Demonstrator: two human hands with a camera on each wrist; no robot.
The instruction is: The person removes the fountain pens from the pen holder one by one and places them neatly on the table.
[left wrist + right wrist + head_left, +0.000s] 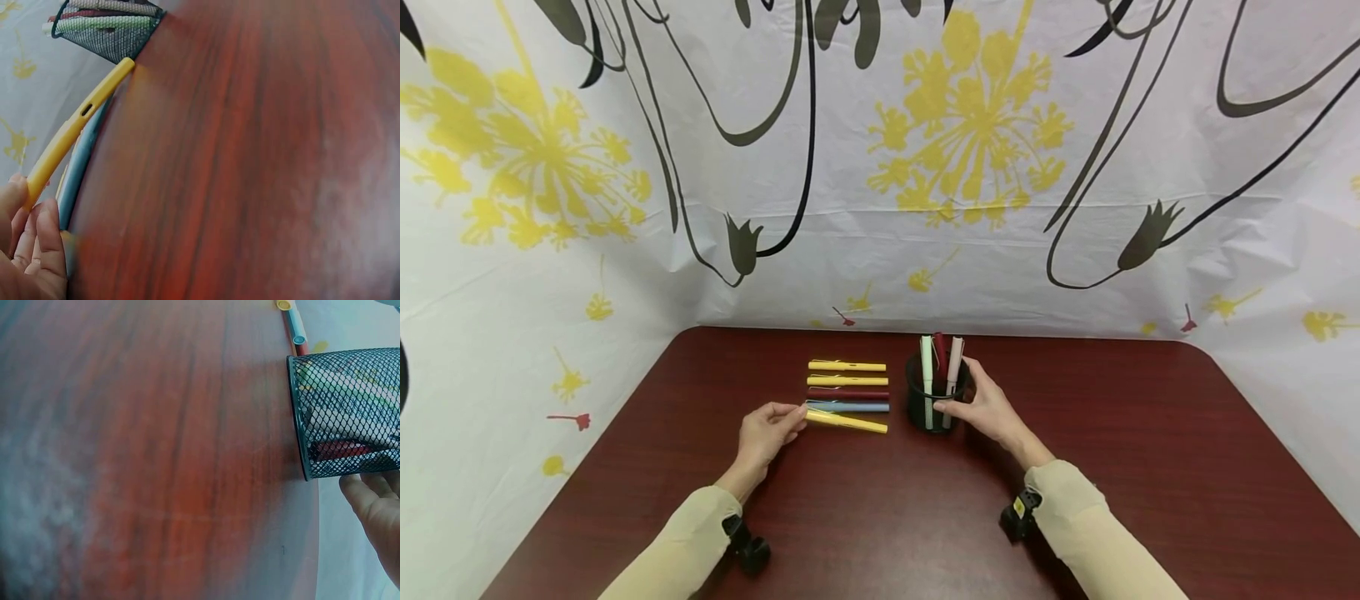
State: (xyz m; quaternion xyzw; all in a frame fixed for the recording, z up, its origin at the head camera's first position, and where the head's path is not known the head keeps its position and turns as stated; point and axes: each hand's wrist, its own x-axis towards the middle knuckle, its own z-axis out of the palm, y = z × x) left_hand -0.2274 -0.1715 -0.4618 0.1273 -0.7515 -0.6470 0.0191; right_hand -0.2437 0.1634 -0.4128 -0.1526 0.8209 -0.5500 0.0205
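Note:
My left hand point(763, 437) pinches the left end of a yellow pen point(848, 422), the nearest in a stack of pens lying crosswise. Beyond it lie a blue pen point(861, 407), a dark red pen point(850, 395) and two more yellow pens, roughly parallel. To their right stands a black mesh pen holder point(350, 419), upright. Inside are a pale green pen point(927, 364), a dark red pen point(939, 350) and a pale pink pen point(955, 364). Around the holder's right side my right hand point(992, 410) grips, thumb in front; its other fingers are partly hidden.
The dark red-brown wooden table point(1075, 517) has rounded far corners. A white cloth point(820, 200) with yellow flowers and grey stems hangs behind it and at both sides. Each wrist carries a small black camera.

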